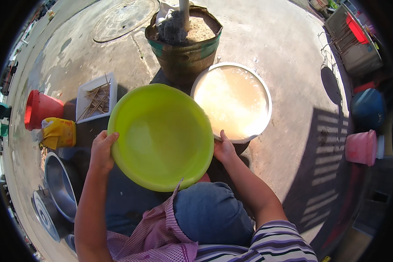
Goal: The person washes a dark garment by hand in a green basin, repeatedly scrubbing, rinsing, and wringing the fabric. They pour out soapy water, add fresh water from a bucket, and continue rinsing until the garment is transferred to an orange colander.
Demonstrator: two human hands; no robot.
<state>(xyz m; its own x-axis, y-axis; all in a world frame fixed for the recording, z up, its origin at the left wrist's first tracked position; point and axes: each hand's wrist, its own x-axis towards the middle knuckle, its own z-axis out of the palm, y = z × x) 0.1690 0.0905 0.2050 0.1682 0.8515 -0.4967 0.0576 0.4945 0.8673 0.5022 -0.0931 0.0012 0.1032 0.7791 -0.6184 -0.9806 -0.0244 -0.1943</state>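
My left hand (103, 152) grips the left rim of a large lime-green plastic basin (161, 139), thumb over the edge. On the opposite side, my right hand (225, 149) holds the same basin by its lower right rim. The basin's inside faces up toward me, and I cannot tell whether a little liquid lies in it. Just beyond my right hand stands a round white tub (231, 102) of cloudy tan liquid, bright with sun. The green basin overlaps the tub's left edge in view.
Ahead stands a large bucket (183, 52) with a pole in it. Leftward are a white tray (94, 98) with thin sticks, a red bucket (43, 109), a yellow container (59, 132) and a metal basin (60, 185). A pink bucket (361, 147) sits far right.
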